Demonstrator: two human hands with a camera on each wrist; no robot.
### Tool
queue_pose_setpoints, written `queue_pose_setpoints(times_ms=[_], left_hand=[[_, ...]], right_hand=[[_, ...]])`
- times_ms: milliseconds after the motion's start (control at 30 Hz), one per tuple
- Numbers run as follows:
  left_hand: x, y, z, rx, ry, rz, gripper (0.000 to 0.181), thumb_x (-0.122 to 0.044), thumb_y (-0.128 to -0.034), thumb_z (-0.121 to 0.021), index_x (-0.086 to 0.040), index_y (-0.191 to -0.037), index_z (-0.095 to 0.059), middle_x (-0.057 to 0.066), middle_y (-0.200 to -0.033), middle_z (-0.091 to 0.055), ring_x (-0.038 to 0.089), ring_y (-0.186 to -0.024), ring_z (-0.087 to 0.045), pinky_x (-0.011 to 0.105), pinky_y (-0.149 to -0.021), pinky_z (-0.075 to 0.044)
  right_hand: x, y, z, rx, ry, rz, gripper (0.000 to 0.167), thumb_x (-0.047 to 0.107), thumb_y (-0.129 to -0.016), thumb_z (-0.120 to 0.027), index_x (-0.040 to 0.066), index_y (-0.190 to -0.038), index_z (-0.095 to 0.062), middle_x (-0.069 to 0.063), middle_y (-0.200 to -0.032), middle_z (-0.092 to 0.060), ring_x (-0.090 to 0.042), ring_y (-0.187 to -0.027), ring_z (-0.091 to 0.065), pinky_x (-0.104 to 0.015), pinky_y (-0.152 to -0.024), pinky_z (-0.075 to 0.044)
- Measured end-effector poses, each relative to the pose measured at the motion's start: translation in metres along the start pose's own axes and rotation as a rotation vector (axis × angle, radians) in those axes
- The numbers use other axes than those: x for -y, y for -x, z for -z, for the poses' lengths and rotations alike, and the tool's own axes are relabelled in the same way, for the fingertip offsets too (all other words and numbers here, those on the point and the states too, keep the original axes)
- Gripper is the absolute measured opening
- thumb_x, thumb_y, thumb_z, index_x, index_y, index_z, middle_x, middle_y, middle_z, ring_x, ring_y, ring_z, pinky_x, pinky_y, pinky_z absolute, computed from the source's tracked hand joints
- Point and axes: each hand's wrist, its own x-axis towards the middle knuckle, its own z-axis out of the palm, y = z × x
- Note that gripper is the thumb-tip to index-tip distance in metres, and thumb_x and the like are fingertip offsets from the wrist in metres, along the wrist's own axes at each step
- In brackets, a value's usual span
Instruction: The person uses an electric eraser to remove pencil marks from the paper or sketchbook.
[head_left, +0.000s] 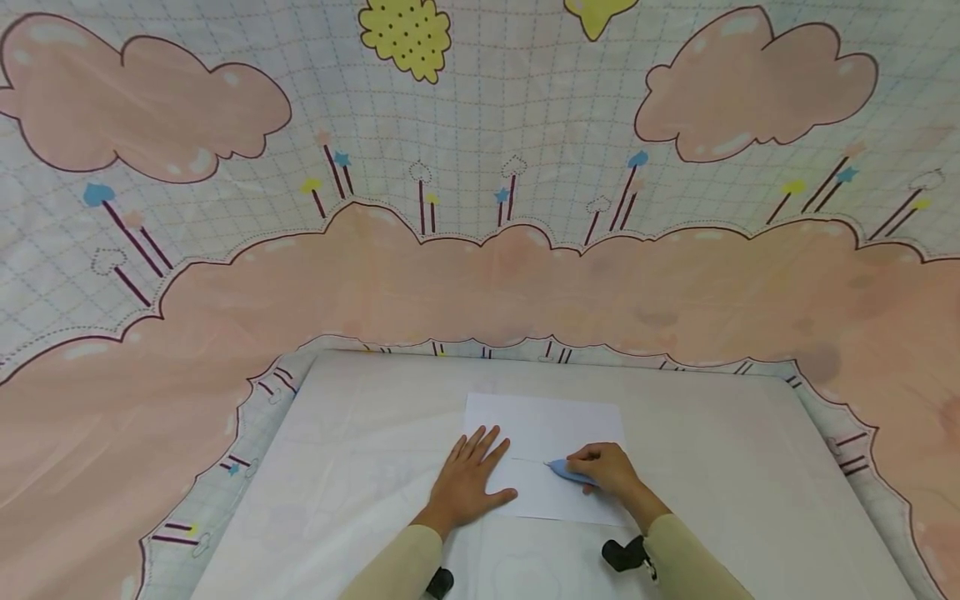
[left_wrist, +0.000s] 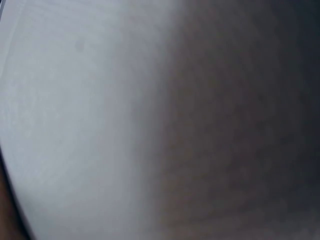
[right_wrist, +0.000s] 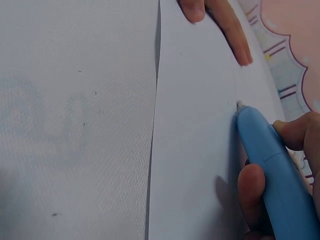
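A white sheet of paper point(head_left: 555, 417) lies on the white-covered table. My left hand point(head_left: 468, 483) rests on its left part, fingers spread and straight; the right wrist view shows some of its fingertips point(right_wrist: 242, 55) on the sheet. My right hand point(head_left: 607, 468) grips a thick blue pen-shaped tool point(right_wrist: 272, 165) between thumb and fingers. The tool's small pale tip point(right_wrist: 240, 104) points left and is at the paper's surface; its exact kind is unclear. A faint thin line runs across the sheet between the left hand and the tip. The left wrist view is blurred and shows no hand clearly.
The white table cover point(head_left: 360, 433) extends around the sheet, with small dark specks beside the paper in the right wrist view. Black wrist devices point(head_left: 624, 553) sit at both sleeves. A patterned pink and white cloth point(head_left: 480, 287) surrounds the table.
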Motion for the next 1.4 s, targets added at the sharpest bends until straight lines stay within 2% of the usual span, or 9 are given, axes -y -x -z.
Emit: queue_pose_setpoints(times_ms=[267,767,933,1133,1400], left_hand=[[-0.001,0.0,0.0,-0.014,0.011,-0.005,0.083,-0.076,-0.0906,-0.036,-0.027,-0.157,-0.028,-0.003,-0.166,-0.014,0.021,-0.153,-0.011,0.047,-0.122,-0.014],[-0.004,-0.001,0.006,0.025,0.003,0.001,0.083,-0.075,-0.0903,-0.038,-0.026,-0.157,-0.027,-0.003,-0.166,-0.013,0.021,-0.153,-0.01,0.047,-0.123,-0.013],[-0.003,0.0,0.004,0.011,0.012,-0.002,0.083,-0.075,-0.0902,-0.038,-0.026,-0.157,-0.027,-0.003,-0.166,-0.014,0.021,-0.153,-0.011,0.048,-0.122,-0.014],[-0.002,0.001,0.0,-0.037,0.021,-0.016,0.084,-0.075,-0.0899,-0.04,-0.024,-0.156,-0.031,0.0,-0.165,-0.018,0.024,-0.152,-0.016,0.05,-0.121,-0.017],[-0.001,0.0,-0.002,-0.038,0.007,-0.013,0.084,-0.077,-0.09,-0.036,-0.026,-0.156,-0.029,-0.003,-0.166,-0.016,0.022,-0.153,-0.013,0.048,-0.122,-0.016]], right_hand=[[0.003,-0.001,-0.003,0.011,0.005,0.021,0.01,0.014,-0.082,-0.078,0.006,-0.089,-0.076,0.001,-0.073,-0.071,-0.013,-0.046,-0.055,-0.026,-0.059,-0.046],[0.003,0.002,0.002,0.004,0.012,0.015,0.011,0.014,-0.082,-0.078,0.006,-0.089,-0.076,0.0,-0.072,-0.071,-0.014,-0.047,-0.056,-0.027,-0.062,-0.045],[-0.001,0.003,0.008,0.004,0.028,-0.006,0.014,0.016,-0.082,-0.079,0.006,-0.091,-0.076,0.0,-0.075,-0.072,-0.015,-0.049,-0.058,-0.027,-0.064,-0.044],[-0.003,0.004,0.013,0.008,0.028,-0.027,0.016,0.017,-0.083,-0.078,0.005,-0.093,-0.076,0.0,-0.076,-0.07,-0.014,-0.049,-0.058,-0.027,-0.064,-0.044],[-0.006,0.0,0.009,0.012,0.003,-0.016,0.013,0.015,-0.082,-0.079,0.006,-0.09,-0.076,0.0,-0.076,-0.071,-0.014,-0.047,-0.057,-0.027,-0.063,-0.045]])
